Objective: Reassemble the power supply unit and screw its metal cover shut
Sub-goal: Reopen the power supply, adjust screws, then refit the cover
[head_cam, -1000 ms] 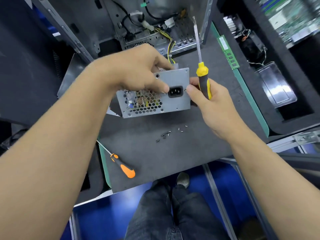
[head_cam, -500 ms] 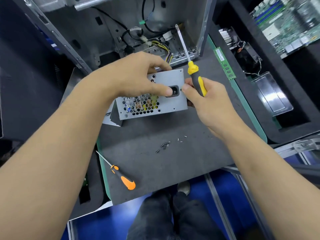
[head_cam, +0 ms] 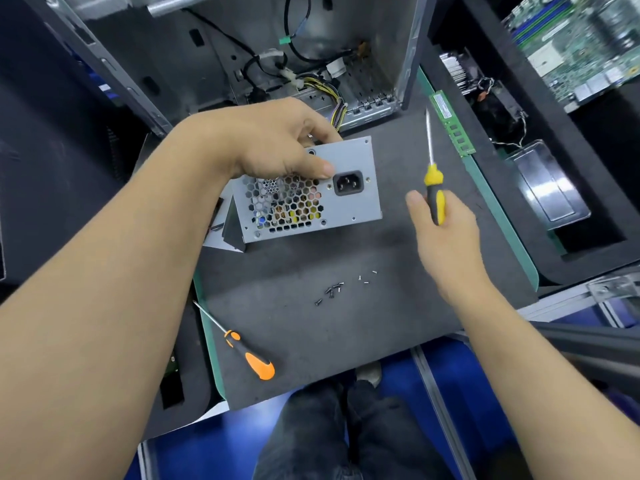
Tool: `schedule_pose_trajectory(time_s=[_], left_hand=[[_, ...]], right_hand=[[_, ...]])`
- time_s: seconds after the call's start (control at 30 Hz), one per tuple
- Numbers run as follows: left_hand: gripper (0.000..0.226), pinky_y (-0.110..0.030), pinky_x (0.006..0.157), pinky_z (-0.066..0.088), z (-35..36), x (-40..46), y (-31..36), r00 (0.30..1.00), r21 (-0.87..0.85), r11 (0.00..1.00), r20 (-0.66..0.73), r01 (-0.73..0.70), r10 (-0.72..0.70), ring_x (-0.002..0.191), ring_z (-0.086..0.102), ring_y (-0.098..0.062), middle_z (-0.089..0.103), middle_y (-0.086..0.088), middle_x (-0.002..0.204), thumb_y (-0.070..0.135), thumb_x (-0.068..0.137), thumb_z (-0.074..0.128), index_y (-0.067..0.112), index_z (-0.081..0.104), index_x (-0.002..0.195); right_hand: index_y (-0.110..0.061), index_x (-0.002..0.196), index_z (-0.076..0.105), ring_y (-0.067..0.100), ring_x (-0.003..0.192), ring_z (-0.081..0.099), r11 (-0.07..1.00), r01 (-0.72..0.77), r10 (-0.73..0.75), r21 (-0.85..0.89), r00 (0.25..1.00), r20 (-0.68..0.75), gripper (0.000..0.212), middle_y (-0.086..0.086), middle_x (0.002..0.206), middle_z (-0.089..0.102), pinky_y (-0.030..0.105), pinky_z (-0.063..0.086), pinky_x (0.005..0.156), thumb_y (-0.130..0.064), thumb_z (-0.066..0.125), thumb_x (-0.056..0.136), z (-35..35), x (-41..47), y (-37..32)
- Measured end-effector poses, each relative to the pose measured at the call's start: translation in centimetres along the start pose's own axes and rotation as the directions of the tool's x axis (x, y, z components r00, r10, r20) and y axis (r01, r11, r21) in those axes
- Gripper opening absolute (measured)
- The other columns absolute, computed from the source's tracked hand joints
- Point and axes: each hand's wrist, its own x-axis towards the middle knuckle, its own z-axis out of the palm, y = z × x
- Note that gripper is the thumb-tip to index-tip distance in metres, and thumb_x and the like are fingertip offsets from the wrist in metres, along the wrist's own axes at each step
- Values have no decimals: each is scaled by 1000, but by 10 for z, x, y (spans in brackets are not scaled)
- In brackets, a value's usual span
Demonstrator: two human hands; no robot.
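Note:
The grey metal power supply unit stands on the dark mat with its honeycomb vent and black socket facing me. My left hand grips its top left edge, thumb pressed on the front panel beside the socket. My right hand is off to the right of the unit, apart from it, holding a yellow-and-black screwdriver with the shaft pointing away from me. Several small loose screws lie on the mat in front of the unit.
An orange-and-black screwdriver lies at the mat's front left. An open computer case with yellow cables stands behind the unit. A green memory stick, a metal drive and a motherboard sit to the right.
My right hand with the yellow screwdriver has come away from the unit's right edge and moved right. My left hand still holds the unit, thumb shifted left off the socket.

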Motion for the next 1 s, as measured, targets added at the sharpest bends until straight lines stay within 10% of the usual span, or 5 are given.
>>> schedule_pose_trajectory(time_s=[0.1,0.23,0.47,0.77,1.0], left_hand=[[15,-40,86,53,1,0,-1,1000,-4,1000,-5,-6,6,77,68,-11,77,5,84,17,92,70,31,72,97],[14,-49,90,53,3,-1,-3,1000,-29,1000,-5,-10,9,85,72,-28,77,0,84,16,93,70,29,73,99],[14,-35,79,51,6,-3,-5,1000,-68,997,-9,-24,23,72,68,-11,77,6,79,16,94,68,30,73,96],[18,-56,97,51,10,-4,-6,999,-96,995,-23,-24,22,95,71,-31,78,-1,94,13,93,69,23,74,107],[18,-54,98,51,13,-6,-5,999,-112,993,-32,-29,26,97,71,-31,77,-2,98,11,94,68,20,73,109]], right_hand=[[-21,64,34,11,53,37,980,-41,36,-194,999,-29,47,-9,53,38,30,32,56,-47,64,88,-2,-16,34],[-26,83,53,-6,78,57,968,69,-30,-243,986,162,29,-18,78,63,4,39,64,-32,80,77,8,-26,43],[-20,89,53,-4,81,57,900,179,-82,-397,965,249,18,-22,82,64,7,42,60,-19,71,89,14,-30,55],[-36,69,42,5,64,56,956,168,-133,242,979,-153,39,-12,75,68,18,44,67,-19,76,79,-8,-29,-18],[-28,81,43,2,68,62,919,387,-391,-71,918,-60,35,-20,77,69,8,42,62,-21,77,82,4,-24,-71]])
